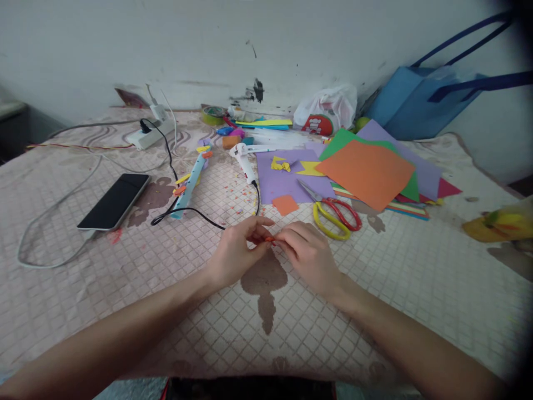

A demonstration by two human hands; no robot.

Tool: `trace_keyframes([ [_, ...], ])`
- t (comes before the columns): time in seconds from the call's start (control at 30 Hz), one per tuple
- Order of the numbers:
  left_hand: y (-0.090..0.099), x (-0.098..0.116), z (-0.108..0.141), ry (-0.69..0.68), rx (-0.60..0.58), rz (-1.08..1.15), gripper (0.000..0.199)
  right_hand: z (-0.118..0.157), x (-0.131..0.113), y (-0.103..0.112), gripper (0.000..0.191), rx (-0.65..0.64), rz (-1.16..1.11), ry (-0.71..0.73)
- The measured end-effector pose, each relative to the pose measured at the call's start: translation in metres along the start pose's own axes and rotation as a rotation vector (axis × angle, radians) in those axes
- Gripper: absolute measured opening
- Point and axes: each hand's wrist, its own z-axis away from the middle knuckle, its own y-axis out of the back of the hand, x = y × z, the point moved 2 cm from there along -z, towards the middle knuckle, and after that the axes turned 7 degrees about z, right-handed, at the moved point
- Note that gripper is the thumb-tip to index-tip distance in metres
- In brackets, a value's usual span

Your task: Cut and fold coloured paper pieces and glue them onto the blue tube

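A small orange piece of paper (270, 240) is pinched between the fingertips of both hands, mostly covered by them. My left hand (241, 244) closes on it from the left and my right hand (308, 253) from the right. Just beyond the hands lies an orange paper square (285, 205) on a purple sheet (266, 189). Scissors (333, 214) with one yellow and one red handle rest to the right of it. A white hot glue gun (245, 163) lies farther back, its black cord running toward my left hand.
Left stand a phone (114, 201) on a cable, a power strip (152, 135) and a light-blue strip with paper bits (191, 183). Coloured sheets (366, 172), a plastic bag (327, 108) and a blue bag (416, 103) are at back right. A yellow-orange object (497, 225) sits far right.
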Motion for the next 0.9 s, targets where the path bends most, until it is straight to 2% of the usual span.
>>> trace_keyframes([
  [0.27,0.0007,-0.002,-0.0021,0.056,-0.016,0.066,0.033,0.0006,-0.0024,-0.0008,0.018,-0.011,0.097,0.06],
  [0.57,0.0015,0.0012,-0.0016,0.017,-0.014,0.017,0.032,-0.0021,0.0003,-0.0003,0.017,-0.056,0.048,-0.006],
  [0.73,0.0033,0.0047,-0.0027,0.033,0.0,-0.006,0.027,-0.0034,0.0036,-0.0001,0.015,-0.116,-0.082,-0.005],
  [0.9,0.0044,0.0041,-0.005,0.127,-0.062,0.159,0.024,-0.007,0.0055,0.0035,0.015,-0.185,-0.324,-0.08],
])
